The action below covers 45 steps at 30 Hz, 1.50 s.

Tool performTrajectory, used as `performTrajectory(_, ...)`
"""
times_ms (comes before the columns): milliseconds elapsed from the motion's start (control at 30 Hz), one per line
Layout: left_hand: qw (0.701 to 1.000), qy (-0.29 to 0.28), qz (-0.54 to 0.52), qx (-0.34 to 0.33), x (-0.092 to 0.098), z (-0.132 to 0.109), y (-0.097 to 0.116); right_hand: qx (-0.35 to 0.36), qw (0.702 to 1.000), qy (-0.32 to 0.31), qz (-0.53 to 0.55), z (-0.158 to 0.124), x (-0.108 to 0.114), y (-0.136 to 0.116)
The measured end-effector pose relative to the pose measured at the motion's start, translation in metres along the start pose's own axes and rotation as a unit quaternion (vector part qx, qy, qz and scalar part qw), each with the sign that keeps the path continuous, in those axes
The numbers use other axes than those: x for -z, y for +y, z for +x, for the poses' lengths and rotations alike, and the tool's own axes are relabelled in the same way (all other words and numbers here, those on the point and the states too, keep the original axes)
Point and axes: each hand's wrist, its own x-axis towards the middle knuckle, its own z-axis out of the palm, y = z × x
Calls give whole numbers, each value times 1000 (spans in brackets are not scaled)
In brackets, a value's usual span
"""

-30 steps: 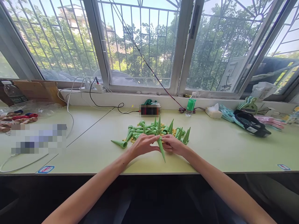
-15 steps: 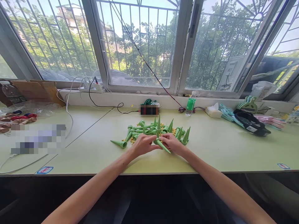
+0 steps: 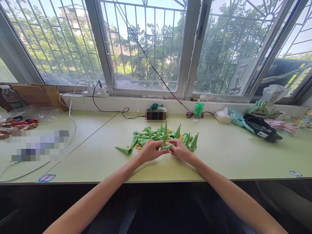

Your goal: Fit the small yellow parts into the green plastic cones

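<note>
My green spike (image 3: 167, 147) looks unfinished; the pile (image 3: 156, 132) behind it holds many more among yellow bits (image 3: 181, 137) — which are done, I can't tell. Just before the pile, my left hand (image 3: 151, 150) pinches it; my right hand's (image 3: 179, 150) hold is hidden. Its axis lies crosswise, nearly level — tip rightward.
</note>
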Motion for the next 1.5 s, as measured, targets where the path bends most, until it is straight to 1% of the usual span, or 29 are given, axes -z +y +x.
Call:
performTrajectory(100, 999, -15, -38, 29, -1, 1, 0, 15, 1000, 6, -10, 2, 1, 5)
performTrajectory(300, 990, -38, -128, 49, -1, 3, 1, 50, 997, 5, -54, 1, 3, 6)
performTrajectory(433, 973, -87, -187, 98, -1, 3, 1, 65, 995, 12, -81, 0, 3, 5)
performTrajectory(500, 969, -102, -196, 110, -1, 3, 0, 71, 993, 13, -89, 0, 4, 5)
performTrajectory(567, 972, -99, -186, 106, -1, 3, 0, 74, 994, 11, -86, 0, 4, 7)
performTrajectory(633, 982, -74, -154, 83, -2, 3, -1, 73, 995, 7, -70, 1, 3, 7)
performTrajectory(733, 998, 6, -67, 7, -4, 2, -5, 63, 998, -1, -24, 2, 2, 5)
performTrajectory(833, 994, 72, -7, -77, -4, -1, -9, 42, 998, -10, 34, 3, 1, 1)
performTrajectory(933, 985, 102, 17, -136, -2, -3, -10, 19, 996, -7, 87, 3, 2, -4)
performTrajectory(1033, 979, 108, 37, -168, 2, -5, -9, -10, 991, 0, 132, 2, 3, -8)
performTrajectory(1167, 978, 84, 61, -183, 6, -5, -6, -43, 983, -1, 179, 1, 6, -12)
performTrajectory(1333, 979, 67, 69, -180, 4, -4, -10, -66, 981, -16, 183, 0, 6, -14)
performTrajectory(1500, 977, 78, 53, -192, 2, -3, -13, -65, 983, -19, 168, -1, 5, -15)
